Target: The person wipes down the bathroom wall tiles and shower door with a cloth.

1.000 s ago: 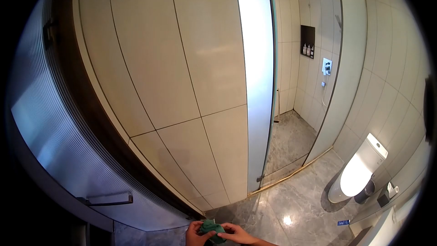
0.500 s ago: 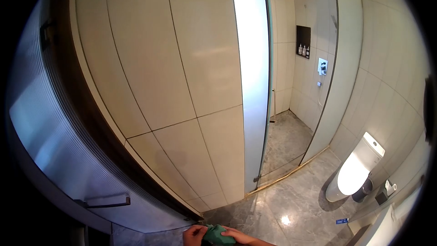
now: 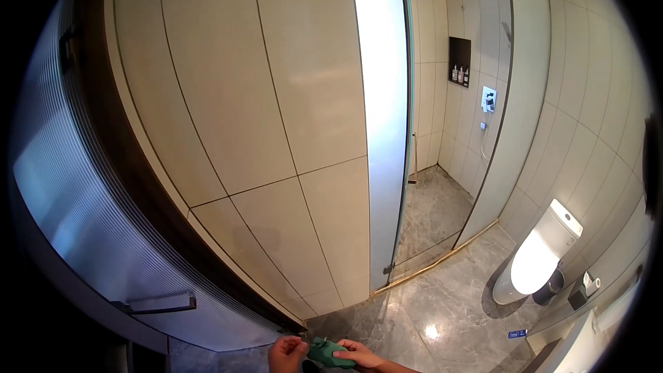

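A green, soft-looking item (image 3: 324,353) was held at the bottom edge of the view, seen against the grey floor (image 3: 407,338). It was gripped by the fingers of the right hand (image 3: 358,354), thumb laid over it. The left hand (image 3: 286,354) was held just beside it, fingers curled in toward the thumb; whether anything was pinched there could not be told. To the left, a ribbed door (image 3: 103,214) fitted with a bar handle (image 3: 162,310) was seen. Bottles (image 3: 460,74) were kept in the shower niche. At right, a toilet (image 3: 535,262) was flanked by a dark bin (image 3: 550,289); a blue packet (image 3: 516,334) was left on the floor nearby.
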Demonstrator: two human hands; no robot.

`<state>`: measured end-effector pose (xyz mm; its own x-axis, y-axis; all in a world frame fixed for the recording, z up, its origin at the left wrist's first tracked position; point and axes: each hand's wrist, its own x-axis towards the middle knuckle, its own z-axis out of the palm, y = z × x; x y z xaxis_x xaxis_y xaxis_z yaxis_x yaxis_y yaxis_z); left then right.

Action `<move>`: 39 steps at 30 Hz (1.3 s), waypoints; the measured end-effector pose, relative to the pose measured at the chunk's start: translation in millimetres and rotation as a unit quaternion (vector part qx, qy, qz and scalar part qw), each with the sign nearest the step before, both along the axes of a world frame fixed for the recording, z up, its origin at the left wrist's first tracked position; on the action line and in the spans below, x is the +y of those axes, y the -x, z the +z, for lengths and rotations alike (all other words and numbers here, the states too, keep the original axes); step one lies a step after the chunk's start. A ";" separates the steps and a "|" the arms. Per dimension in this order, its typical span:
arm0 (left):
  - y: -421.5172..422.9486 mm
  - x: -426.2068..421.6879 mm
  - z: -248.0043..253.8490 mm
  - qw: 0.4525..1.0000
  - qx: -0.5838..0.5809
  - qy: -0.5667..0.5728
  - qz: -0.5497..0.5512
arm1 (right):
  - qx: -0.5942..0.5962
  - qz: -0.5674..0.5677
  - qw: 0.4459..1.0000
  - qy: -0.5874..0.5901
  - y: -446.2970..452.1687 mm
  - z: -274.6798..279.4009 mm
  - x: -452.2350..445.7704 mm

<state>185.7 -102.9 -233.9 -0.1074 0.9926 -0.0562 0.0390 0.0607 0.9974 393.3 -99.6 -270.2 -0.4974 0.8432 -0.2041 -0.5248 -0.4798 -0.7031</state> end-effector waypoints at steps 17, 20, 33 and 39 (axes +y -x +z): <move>-1.1 -3.0 10.9 0.999 -0.010 0.028 -0.034 | -0.019 -0.007 1.000 -0.019 0.3 16.4 -6.7; -1.4 -4.1 14.9 1.000 -0.013 0.022 -0.017 | -0.018 -0.009 1.000 -0.014 3.3 10.2 -6.1; 18.3 5.6 -25.7 0.985 0.103 -0.133 -0.028 | 0.014 0.060 0.997 0.051 -2.8 -13.4 -1.4; 9.6 0.8 -12.3 0.996 0.055 -0.026 -0.069 | 0.011 0.058 0.997 0.046 -3.2 -14.5 -1.9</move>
<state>176.1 -102.1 -246.1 0.0272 0.9996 -0.0007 0.1528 -0.0035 0.9883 396.6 -101.6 -284.7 -0.5951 0.7585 -0.2654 -0.4770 -0.5992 -0.6429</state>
